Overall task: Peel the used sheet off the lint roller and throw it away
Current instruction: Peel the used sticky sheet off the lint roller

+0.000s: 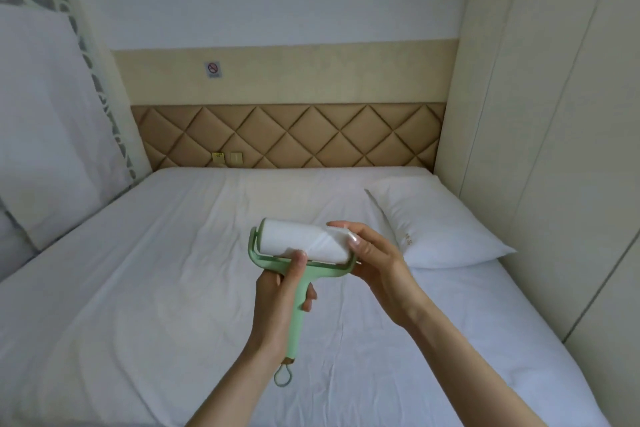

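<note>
Above the near-centre of the bed (pixel 138 288), held clear of the sheet: one lint roller (pixel 298 253), pale green frame and handle, white adhesive roll (pixel 304 239) lying crosswise, hanging loop (pixel 282 376) at the near end of the handle.

Left hand (pixel 280 291): closed around the green handle, thumb laid up along the frame just under the roll, fingers wrapped behind.

Right hand (pixel 370 253): at the right end of the roll, thumb on top and fingers curled around the far side, pinching the roll's outer sheet; a diagonal crease or seam visible on the paper near the thumb. Whether an edge is already lifted free: cannot tell.

Used sheet: on the roll, not separated from it.

Bedding: white sheet, lightly wrinkled, covering the whole mattress. One white pillow (pixel 436 222) at the far right, well apart from the hands, with a small mark on its near side, too small to read.

Far side: tan headboard (pixel 287 135) with diamond quilting, two small wall plates (pixel 227 158) low on it at left of centre; above, a beige panel bearing a small no-smoking sign (pixel 213 69).

Right: cream wardrobe doors (pixel 554 114).

Left: white panel with grey patterned border (pixel 45 114).
</note>
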Demonstrator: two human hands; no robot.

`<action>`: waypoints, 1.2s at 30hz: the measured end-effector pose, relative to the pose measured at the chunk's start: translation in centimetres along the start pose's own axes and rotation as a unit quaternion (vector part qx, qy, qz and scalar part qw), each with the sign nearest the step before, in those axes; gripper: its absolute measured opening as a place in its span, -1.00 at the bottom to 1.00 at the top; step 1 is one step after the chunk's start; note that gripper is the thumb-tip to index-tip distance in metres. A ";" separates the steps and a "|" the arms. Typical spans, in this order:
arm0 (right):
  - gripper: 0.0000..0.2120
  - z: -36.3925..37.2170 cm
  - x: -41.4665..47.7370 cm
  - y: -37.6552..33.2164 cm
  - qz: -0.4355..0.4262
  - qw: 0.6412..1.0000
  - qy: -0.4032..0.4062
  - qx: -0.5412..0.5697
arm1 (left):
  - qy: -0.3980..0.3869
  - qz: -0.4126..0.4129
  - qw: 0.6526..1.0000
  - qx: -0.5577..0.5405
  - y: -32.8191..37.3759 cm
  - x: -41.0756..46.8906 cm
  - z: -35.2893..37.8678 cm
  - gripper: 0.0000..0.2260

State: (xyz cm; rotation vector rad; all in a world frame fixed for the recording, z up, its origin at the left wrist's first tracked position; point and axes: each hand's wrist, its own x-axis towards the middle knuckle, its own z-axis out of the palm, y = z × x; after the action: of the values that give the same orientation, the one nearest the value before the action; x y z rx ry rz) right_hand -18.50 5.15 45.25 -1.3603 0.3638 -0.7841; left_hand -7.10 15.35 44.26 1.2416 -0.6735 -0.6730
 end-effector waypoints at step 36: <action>-0.88 2.2 1.0 -4.4 -0.231 0.936 0.207 -0.168 | 0.011 0.099 0.995 -0.023 4.2 0.1 1.2 -0.76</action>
State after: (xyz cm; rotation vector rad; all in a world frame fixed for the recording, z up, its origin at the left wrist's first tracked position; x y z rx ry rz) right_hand -17.64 5.98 50.08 -1.6232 0.5321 -1.4645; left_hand -7.58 15.36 48.65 1.1208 -0.7482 -0.5065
